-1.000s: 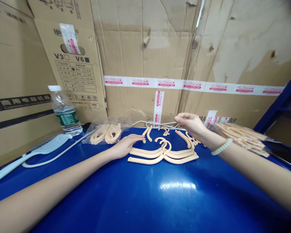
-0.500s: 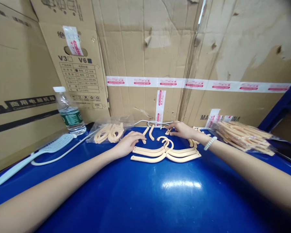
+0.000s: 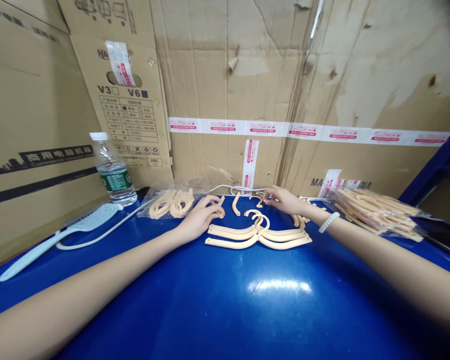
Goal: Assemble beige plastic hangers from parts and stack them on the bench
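My left hand (image 3: 200,219) has its fingers and thumb closed around a beige plastic hanger arm (image 3: 221,200), mostly covered by the fingers. At the back of the blue table, my right hand (image 3: 283,201) pinches a small beige hanger hook (image 3: 256,201) by its lower end. A loose curved hanger arm (image 3: 236,205) lies between the two hands. Nearer to me rest folding hangers (image 3: 232,244), laid one behind the other with their hooks pointing away. More beige pieces (image 3: 299,220) lie beneath my right wrist, partly hidden.
A clear bag of hanger pieces (image 3: 171,202) lies at left, and a bigger bagged pile (image 3: 377,212) at right. A water bottle (image 3: 114,175), a light blue hairbrush (image 3: 65,235) and a white cable (image 3: 93,245) are on the left. Cardboard (image 3: 225,90) walls the back.
My left fingers have closed over the hanger arm they were reaching at. My right hand stays near the same spot, with the hook at its fingertips. The view has shifted slightly.
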A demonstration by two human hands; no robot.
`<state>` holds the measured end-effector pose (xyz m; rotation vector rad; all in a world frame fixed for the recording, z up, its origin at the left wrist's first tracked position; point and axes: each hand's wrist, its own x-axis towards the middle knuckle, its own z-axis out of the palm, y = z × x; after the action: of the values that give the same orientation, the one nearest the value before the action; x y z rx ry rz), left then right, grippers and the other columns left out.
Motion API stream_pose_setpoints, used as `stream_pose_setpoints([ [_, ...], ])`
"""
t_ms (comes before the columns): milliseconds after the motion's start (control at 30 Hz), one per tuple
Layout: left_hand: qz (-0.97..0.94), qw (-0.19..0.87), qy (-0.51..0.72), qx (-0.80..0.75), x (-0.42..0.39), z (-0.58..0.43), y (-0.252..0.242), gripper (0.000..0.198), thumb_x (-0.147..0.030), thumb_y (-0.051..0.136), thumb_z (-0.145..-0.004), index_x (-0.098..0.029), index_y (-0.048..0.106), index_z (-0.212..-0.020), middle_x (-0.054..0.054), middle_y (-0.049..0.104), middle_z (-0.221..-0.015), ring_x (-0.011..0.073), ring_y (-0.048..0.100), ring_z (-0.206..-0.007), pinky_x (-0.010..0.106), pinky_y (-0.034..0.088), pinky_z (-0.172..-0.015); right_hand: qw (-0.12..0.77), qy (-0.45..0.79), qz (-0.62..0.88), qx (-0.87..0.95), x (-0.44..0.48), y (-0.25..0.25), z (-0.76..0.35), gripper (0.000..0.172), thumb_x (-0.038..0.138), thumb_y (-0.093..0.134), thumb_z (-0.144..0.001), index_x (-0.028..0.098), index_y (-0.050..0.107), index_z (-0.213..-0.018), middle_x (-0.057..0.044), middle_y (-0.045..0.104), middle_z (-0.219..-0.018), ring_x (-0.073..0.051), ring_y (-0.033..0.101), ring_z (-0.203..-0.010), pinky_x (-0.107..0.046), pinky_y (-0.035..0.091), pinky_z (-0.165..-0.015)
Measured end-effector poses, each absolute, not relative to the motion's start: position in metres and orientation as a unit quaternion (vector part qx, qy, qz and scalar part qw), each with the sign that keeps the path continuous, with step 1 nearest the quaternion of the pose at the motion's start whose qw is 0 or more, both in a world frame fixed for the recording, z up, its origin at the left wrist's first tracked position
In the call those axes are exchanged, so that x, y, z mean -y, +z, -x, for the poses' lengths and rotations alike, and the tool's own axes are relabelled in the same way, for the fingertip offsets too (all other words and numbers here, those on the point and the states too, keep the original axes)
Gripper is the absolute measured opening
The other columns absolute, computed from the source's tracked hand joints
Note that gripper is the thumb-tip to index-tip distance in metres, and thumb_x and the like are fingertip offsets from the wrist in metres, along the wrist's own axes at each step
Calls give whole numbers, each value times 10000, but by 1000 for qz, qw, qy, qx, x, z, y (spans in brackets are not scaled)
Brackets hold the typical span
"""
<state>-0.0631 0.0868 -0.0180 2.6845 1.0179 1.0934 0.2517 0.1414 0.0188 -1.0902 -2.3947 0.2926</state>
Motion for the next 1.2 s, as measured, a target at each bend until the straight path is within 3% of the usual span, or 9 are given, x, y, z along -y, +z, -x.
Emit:
stream_pose_setpoints([
  [133,-847,14,419,-326,-77,62,-10,208,-108,413,-945,-186,606,-950,107,478,-1237,221,546,-1077,443,442,-965,296,161,425,840,-117,19,-251,171,365,359,-928,215,431,-971,-51,525,-927,-177,636,-673,-301,512,-486],
  [233,-841,16,446,-306,-65,56,-4,214,-106,385,-960,-181,584,-983,112,509,-1247,204,572,-1075,399,465,-941,337,290,438,782,-86,23,-244,243,491,367,-934,258,355,-1001,6,504,-899,-153,659,-558,-272,503,-410],
  [333,-848,43,451,-275,-48,42,1,217,-110,397,-965,-191,594,-1002,89,586,-1208,192,565,-1133,362,452,-971,395,448,412,688,-49,25,-232,346,552,518,-878,270,359,-1000,29,580,-868,-146,689,-574,-244,524,-468],
  [500,-819,229,458,-259,-13,18,8,203,-154,475,-949,-185,669,-1000,81,657,-1139,184,606,-1081,320,481,-931,470,554,351,592,-5,15,-211,371,480,682,-813,239,447,-969,14,655,-868,-141,709,-646,-228,549,-552],
  [667,-735,408,461,-285,6,7,9,158,-171,632,-843,-214,763,-920,60,669,-1105,182,622,-1071,276,511,-911,511,582,336,536,17,0,-203,294,360,761,-769,205,569,-929,-1,670,-849,-143,706,-716,-205,548,-564],
  [833,-666,464,491,-318,10,3,5,49,-165,733,-749,-184,700,-779,8,646,-865,138,658,-840,250,534,-780,505,610,319,520,25,-2,-199,241,394,714,-809,166,646,-851,-40,672,-858,-168,697,-795,-214,550,-563],
  [933,-605,541,491,-317,13,0,2,266,-145,770,-711,-197,537,-830,-24,667,-795,152,686,-800,285,543,-767,499,619,313,520,28,-2,-197,223,360,738,-792,169,630,-831,-37,690,-846,-147,684,-756,-219,548,-577],
  [1067,-560,590,488,-316,14,-2,-2,469,-124,798,-656,-205,521,-1026,40,719,-994,216,684,-988,356,522,-896,503,631,305,506,29,-5,-195,288,283,801,-727,210,544,-834,-11,716,-805,-138,666,-731,-216,524,-574],
  [1200,-596,575,458,-322,15,-2,-4,208,-174,773,-695,-173,617,-833,22,729,-855,211,697,-901,352,523,-871,503,619,313,516,27,-8,-196,259,269,797,-729,207,613,-900,-21,716,-819,-131,639,-748,-223,510,-620],
])
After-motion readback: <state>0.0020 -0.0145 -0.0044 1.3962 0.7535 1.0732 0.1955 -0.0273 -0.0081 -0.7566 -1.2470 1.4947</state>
